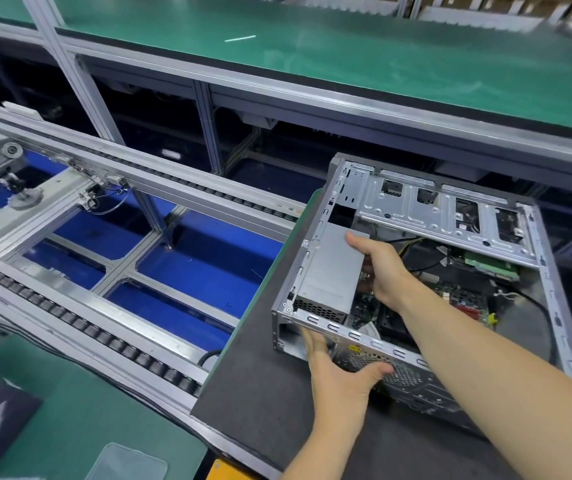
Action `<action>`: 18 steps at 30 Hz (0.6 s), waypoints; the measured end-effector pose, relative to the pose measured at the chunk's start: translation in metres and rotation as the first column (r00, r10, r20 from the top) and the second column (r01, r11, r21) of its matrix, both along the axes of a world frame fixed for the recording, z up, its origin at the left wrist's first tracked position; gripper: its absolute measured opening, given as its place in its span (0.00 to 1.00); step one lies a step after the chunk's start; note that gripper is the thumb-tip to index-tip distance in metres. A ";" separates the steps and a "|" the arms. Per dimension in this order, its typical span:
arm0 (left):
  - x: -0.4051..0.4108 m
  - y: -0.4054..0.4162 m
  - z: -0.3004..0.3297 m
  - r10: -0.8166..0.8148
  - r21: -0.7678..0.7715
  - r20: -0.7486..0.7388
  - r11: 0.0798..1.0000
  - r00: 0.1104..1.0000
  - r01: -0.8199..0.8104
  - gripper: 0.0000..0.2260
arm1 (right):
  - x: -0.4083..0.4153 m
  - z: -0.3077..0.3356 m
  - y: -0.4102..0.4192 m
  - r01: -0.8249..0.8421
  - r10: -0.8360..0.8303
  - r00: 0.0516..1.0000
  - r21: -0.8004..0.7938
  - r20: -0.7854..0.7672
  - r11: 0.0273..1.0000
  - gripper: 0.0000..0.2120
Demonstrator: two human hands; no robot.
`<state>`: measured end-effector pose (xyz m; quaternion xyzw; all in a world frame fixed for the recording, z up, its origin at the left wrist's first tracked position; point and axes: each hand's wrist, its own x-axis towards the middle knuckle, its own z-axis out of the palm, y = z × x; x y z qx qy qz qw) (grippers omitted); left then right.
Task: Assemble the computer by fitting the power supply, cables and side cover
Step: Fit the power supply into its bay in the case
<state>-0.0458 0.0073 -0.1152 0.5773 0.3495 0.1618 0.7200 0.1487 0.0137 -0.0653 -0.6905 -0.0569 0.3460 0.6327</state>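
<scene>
The place is a factory line: long green benches (346,53) on aluminium frames run across the back, and a roller conveyor (80,327) passes at the left over blue floor panels. On a dark grey mat (260,386) at the right lies the computer case (551,306), on its side with the open face up, because the side cover is not yet on and does not show in this view. Inside it one sees the motherboard (464,299), some loose cables (412,244) and a metal drive bracket (444,209) across the far end.

The power supply (329,268) is a grey box in the near-left corner of the case, along the left wall. Its long axis goes away from the person, and its vented end meets the rear panel.

The right hand (381,268) is nearer to it: the thumb lies on the top face and the fingers curl down over the inner side, so it grips the box. The left hand (336,372) is outside, with straight fingers pressed flat on the rear panel just under the vented end, thumb spread; it holds nothing.

I judge the coming move is to push the box towards the rear panel, against the left palm.
</scene>
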 end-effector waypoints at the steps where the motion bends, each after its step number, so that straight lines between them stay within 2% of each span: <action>1: -0.001 0.000 0.001 0.006 0.001 -0.006 1.000 1.000 -0.006 0.61 | 0.000 0.000 0.000 0.000 0.000 1.000 -0.005 0.003 1.000 0.13; 6: -0.002 -0.003 -0.002 0.029 -0.015 -0.019 0.999 0.999 -0.030 0.64 | 0.006 -0.005 -0.004 -0.042 0.043 0.999 0.003 -0.031 0.999 0.14; 10: -0.005 0.001 0.005 -0.009 0.007 -0.040 1.000 0.999 0.009 0.63 | 0.001 -0.008 -0.001 -0.028 0.028 0.999 -0.006 -0.023 1.000 0.20; 15: -0.009 0.008 0.007 0.028 0.243 -0.069 0.970 0.997 -0.010 0.63 | 0.000 -0.001 0.001 0.026 -0.024 0.998 -0.032 0.058 0.999 0.19; 18: -0.009 0.014 0.011 -0.024 0.276 -0.082 0.960 0.996 0.046 0.62 | 0.004 -0.003 -0.002 0.022 -0.020 0.994 -0.021 0.104 1.000 0.19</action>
